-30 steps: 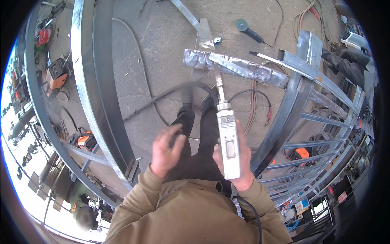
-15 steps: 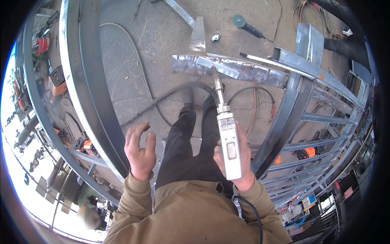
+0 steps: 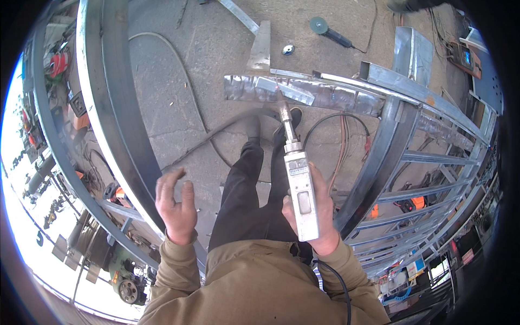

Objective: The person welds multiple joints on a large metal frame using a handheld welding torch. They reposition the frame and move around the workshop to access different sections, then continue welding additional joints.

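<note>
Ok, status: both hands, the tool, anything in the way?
Left hand open, holding nothing visible. Right hand gripping white handheld tool, tip over silver beam in view, contact unclear. Dark hose on floor by the feet.

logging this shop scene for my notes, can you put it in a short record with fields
left hand: raised, open, empty; nearest the long steel beam
right hand: gripping a white handheld welding gun
nozzle: pointing away from the wearer, its tip over a short metal strip; contact unclear
workpiece: the strip, on a rough-surfaced steel bar
right side: steel frame with rungs
floor: angle grinder, small silver disc
</note>
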`<state>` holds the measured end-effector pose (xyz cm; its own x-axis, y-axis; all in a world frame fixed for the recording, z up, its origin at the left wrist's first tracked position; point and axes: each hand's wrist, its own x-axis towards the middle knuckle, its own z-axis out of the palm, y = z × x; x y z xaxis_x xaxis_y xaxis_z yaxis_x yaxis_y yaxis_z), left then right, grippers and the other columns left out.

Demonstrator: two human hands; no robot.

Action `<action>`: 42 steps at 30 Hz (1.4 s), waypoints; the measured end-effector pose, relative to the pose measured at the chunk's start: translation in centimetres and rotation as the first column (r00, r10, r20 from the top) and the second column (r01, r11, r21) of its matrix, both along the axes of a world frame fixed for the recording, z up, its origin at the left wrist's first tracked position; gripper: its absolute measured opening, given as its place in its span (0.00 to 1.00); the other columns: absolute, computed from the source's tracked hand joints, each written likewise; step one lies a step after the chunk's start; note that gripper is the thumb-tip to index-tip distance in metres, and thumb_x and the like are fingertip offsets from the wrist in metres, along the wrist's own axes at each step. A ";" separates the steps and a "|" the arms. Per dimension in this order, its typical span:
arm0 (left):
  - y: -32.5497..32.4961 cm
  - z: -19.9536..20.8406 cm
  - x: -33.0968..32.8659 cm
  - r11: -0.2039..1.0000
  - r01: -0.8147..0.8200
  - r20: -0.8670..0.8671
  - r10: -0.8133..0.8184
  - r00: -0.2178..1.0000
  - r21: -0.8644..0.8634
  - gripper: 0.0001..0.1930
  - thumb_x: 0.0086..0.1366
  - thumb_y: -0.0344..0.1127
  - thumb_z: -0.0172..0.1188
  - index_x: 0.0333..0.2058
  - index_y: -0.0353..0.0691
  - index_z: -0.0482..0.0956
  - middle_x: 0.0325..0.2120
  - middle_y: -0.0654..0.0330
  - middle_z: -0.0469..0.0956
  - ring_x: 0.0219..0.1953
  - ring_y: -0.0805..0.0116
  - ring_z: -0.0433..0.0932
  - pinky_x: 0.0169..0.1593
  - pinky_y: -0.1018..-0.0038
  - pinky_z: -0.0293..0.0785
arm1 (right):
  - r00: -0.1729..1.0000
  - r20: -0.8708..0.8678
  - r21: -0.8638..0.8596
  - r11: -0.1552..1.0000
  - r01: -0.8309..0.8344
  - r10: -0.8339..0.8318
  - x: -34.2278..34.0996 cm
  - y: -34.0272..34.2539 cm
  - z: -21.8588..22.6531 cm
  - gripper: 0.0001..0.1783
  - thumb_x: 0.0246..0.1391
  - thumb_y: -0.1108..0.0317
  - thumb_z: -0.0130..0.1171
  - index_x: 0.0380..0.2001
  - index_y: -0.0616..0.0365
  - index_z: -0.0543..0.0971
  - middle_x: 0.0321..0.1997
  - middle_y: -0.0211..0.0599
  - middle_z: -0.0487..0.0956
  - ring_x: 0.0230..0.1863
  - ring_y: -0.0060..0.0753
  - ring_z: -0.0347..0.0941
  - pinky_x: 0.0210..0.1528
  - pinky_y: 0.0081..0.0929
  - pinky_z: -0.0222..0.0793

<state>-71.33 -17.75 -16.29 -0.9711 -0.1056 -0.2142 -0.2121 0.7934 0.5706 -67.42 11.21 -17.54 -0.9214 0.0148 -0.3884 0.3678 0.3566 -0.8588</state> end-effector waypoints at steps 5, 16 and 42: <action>-4.0 1.5 -1.7 0.947 -0.083 -0.260 -0.001 0.966 -0.311 0.17 0.68 0.32 0.63 0.54 0.32 0.80 0.52 0.48 0.80 0.59 0.50 0.74 0.66 0.58 0.66 | 1.000 -0.021 0.032 0.999 -0.003 0.004 0.9 -0.3 -1.0 0.46 0.50 0.73 0.68 0.71 0.65 0.60 0.60 0.54 0.77 0.48 0.50 0.83 0.47 0.35 0.80; -11.0 -1.2 -3.0 0.868 -0.213 -0.162 0.155 0.974 -0.448 0.41 0.71 0.58 0.58 0.71 0.35 0.59 0.64 0.38 0.68 0.67 0.39 0.67 0.68 0.53 0.63 | 0.997 0.082 0.003 1.000 -0.004 0.004 1.3 0.1 0.3 0.41 0.59 0.68 0.67 0.71 0.66 0.59 0.41 0.36 0.80 0.37 0.26 0.75 0.43 0.26 0.75; -4.3 4.8 3.7 0.802 0.570 -0.212 -0.534 0.818 0.177 0.44 0.50 0.38 0.68 0.69 0.45 0.66 0.67 0.47 0.68 0.69 0.44 0.65 0.74 0.48 0.55 | 0.836 -0.452 -0.750 0.639 -0.168 -0.311 3.2 2.6 34.1 0.27 0.58 0.59 0.61 0.55 0.64 0.68 0.33 0.38 0.74 0.36 0.30 0.72 0.43 0.27 0.73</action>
<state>-67.68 -22.01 -11.52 -0.8709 0.4911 -0.0192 0.3214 0.5986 0.7337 -64.24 13.81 16.60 -0.9757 0.0230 0.2179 -0.2010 -0.4902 -0.8481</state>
